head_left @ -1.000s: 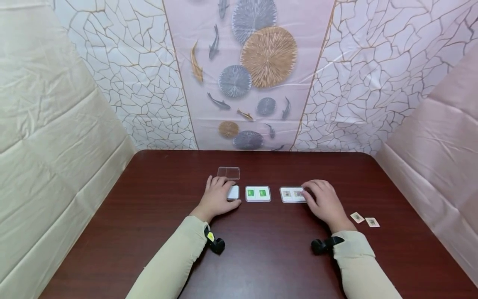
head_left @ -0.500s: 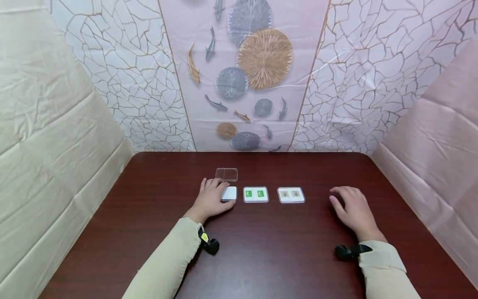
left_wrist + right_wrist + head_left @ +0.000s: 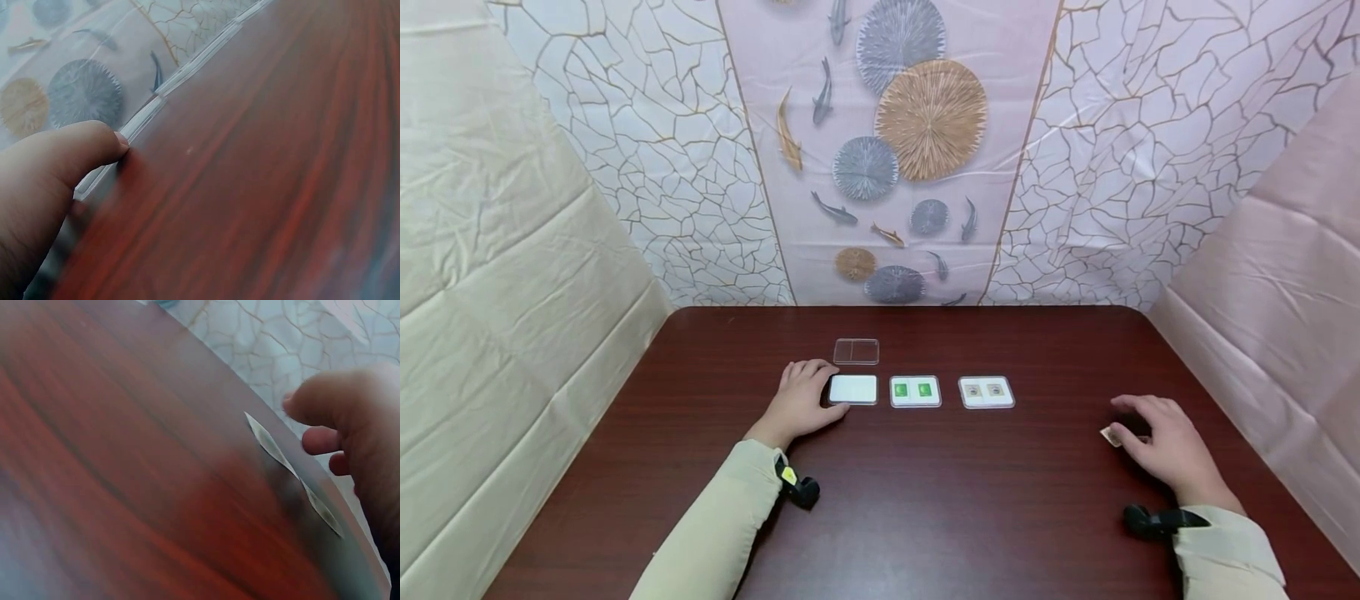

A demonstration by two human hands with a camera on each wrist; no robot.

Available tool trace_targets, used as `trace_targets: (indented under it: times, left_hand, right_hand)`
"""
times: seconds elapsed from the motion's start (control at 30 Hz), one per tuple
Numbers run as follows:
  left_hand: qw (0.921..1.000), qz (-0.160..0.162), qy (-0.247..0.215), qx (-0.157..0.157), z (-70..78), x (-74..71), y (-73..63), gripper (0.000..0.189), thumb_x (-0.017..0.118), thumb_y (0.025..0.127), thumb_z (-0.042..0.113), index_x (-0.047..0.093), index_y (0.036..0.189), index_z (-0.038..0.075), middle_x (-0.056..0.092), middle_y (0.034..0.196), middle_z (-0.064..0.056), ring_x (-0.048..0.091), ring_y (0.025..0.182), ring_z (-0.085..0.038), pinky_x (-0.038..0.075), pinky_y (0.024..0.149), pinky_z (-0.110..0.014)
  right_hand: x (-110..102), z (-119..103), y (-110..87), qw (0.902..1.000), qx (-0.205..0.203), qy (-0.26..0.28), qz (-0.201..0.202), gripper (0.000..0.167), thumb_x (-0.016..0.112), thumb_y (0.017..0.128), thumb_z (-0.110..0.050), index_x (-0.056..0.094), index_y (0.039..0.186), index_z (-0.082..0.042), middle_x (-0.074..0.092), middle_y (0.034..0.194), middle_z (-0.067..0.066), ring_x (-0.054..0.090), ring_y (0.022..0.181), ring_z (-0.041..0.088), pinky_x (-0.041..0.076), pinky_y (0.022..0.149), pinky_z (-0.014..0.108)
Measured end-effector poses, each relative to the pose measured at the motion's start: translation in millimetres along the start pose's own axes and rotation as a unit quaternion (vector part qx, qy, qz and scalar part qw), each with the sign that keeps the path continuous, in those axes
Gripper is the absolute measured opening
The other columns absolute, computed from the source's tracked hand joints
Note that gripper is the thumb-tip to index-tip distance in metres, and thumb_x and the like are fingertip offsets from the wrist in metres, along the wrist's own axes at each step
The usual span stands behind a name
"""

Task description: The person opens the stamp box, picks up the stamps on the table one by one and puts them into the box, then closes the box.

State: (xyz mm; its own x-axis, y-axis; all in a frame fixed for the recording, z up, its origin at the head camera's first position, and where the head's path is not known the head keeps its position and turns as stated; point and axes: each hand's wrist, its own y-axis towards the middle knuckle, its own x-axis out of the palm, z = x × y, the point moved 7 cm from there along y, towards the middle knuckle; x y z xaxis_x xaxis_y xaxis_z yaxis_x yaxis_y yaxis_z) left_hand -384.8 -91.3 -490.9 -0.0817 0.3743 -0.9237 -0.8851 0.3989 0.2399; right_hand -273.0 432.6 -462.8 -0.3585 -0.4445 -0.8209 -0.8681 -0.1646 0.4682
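My left hand (image 3: 799,400) holds the left end of a flat clear plastic case (image 3: 856,390) with a white insert, thumb at the front edge and fingers at the back. In the left wrist view my thumb (image 3: 87,147) lies against the case's edge (image 3: 147,119). At the right, my right hand (image 3: 1172,446) hovers with bent fingers apart over two small stamps. One stamp (image 3: 1108,436) peeks out beside the thumb in the head view. The right wrist view shows a left stamp (image 3: 270,444) and a right stamp (image 3: 324,514), both slightly curled, with the fingertips above them.
A clear case with two green stamps (image 3: 915,391) lies right of the held case. Farther right is a case with two brownish stamps (image 3: 987,392). A transparent lid (image 3: 856,352) lies behind the held case. The dark red table (image 3: 925,500) meets a patterned cloth (image 3: 700,167).
My right hand has left the case with brownish stamps and moved right and nearer, over the loose stamps. My left hand has slid left, uncovering more of its case.
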Motion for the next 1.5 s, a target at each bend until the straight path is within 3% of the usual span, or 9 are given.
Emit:
trace_targets:
  times: [0.2,0.53,1.0,1.2,1.5]
  left_hand:
    - [0.9999,0.001,-0.006,0.008,-4.0,-1.4,-2.7,0.064,0.07,0.087,0.049,0.06,0.137,0.01,0.054,0.137,-0.01,0.045,0.128,-0.036,0.024,0.115,-0.055]
    - [0.9998,0.001,-0.018,0.007,-0.7,-5.8,-3.2,0.059,0.07,0.088,0.044,0.061,0.136,0.01,0.053,0.136,-0.01,0.044,0.128,-0.036,0.03,0.112,-0.054]
    - [0.9999,-0.003,-0.014,0.005,-3.8,-1.1,-1.0,0.058,0.068,0.089,0.045,0.061,0.135,0.011,0.053,0.137,-0.009,0.044,0.128,-0.036,0.029,0.113,-0.053]
    - [0.9999,0.003,-0.014,0.008,-3.9,-0.5,-0.9,0.058,0.068,0.088,0.045,0.061,0.135,0.011,0.053,0.136,-0.01,0.044,0.127,-0.037,0.03,0.113,-0.053]
    - [0.9999,-0.001,-0.015,0.007,-2.4,-2.1,-1.0,0.058,0.068,0.089,0.044,0.06,0.135,0.011,0.053,0.136,-0.01,0.044,0.127,-0.036,0.03,0.112,-0.053]
  right_hand:
    - [-1.5,9.8,-10.0,0.9989,0.023,-0.007,-0.04,0.033,0.08,0.086,-0.026,0.07,0.111,-0.008,0.065,0.109,0.015,0.05,0.106,0.039,0.036,0.086,0.053]
    - [2.1,4.2,-7.6,0.9993,0.004,-0.015,-0.034,0.027,0.084,0.082,-0.029,0.076,0.104,-0.018,0.062,0.102,0.005,0.049,0.097,0.03,0.037,0.078,0.044]
    - [1.3,-4.0,-5.5,0.9995,-0.02,-0.024,0.0,0.022,0.086,0.077,-0.017,0.076,0.096,-0.017,0.064,0.095,0.004,0.054,0.093,0.031,0.036,0.079,0.042]
    - [1.9,-13.5,-2.0,0.9978,-0.049,-0.036,0.027,0.021,0.085,0.075,-0.011,0.074,0.091,-0.018,0.069,0.089,-0.002,0.058,0.089,0.029,0.037,0.082,0.04]
    - [7.0,-16.0,2.0,0.9988,0.003,-0.006,0.05,0.02,0.083,0.081,-0.007,0.074,0.098,-0.014,0.067,0.084,-0.002,0.052,0.085,0.016,0.039,0.074,0.029]
